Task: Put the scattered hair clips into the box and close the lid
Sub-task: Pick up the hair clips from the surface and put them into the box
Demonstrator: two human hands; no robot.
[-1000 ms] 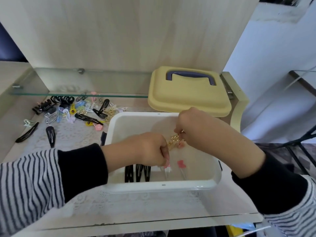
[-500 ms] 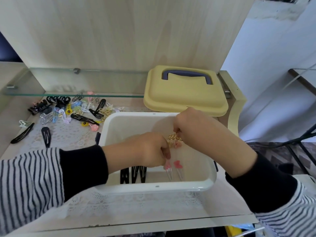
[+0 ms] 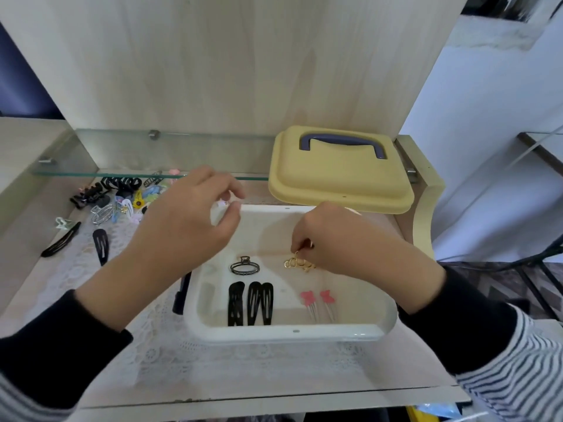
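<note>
Hair clips [image 3: 122, 196] are only partly dealt with, I'd guess well under half done. Starting at the near wall of the white box [image 3: 292, 333], which sits on the counter [image 3: 243, 370]: two black snap clips [image 3: 250, 303] lie side by side inside on the left. Two pink bow clips [image 3: 318, 300] lie to their right.

A bit deeper into the box there's a dark oval clip [image 3: 244, 266]. Beside that is a gold clip [image 3: 298, 263], which the right hand [image 3: 344, 239] is pinching by its top, low enough that it looks about set down on the box floor. The left hand [image 3: 189, 226] hovers over the box's far left corner, fingers loosely curled, nothing in it as far as I can see.

Just outside the box's left wall lies a long black piece [image 3: 182, 292], probably another clip. Further left of the box two loose black clips [image 3: 101, 245] lie flat on the counter. Beyond them is a mixed colourful heap [image 3: 118, 182], so there's plenty left to collect.

Behind the box, the yellow lid [image 3: 338, 178] with the dark handle is off, lying just past the far rim. Closing up hasn't happened yet.
</note>
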